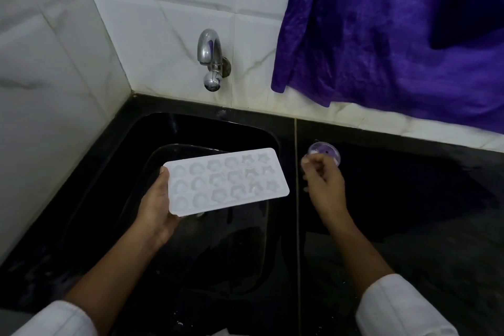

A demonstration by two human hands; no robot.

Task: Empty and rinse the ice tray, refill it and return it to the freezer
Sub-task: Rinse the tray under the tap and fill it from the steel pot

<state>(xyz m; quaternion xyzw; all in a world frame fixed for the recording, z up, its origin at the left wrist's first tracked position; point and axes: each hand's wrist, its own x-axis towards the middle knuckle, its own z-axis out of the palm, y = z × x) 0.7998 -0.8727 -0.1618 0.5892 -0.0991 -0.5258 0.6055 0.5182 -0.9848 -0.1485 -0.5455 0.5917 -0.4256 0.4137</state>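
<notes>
The ice tray (226,180) is a white, slightly see-through plastic rectangle with three rows of six small moulds: rounded shapes at the left, flower shapes in the middle, stars at the right. It faces upward, roughly level, over the black sink (231,128). The left hand (158,204) grips its left short end; whether the moulds hold anything is unclear.

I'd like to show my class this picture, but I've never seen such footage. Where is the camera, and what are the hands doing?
No machine here: a person wears one wide camera on the head, looking down. The left hand grips a white ice tray by its end above a black sink, near a wall tap. The right hand, fingers curled, is at a small round clear thing on the black counter; whether it holds it is unclear. A purple cloth hangs behind.
</notes>
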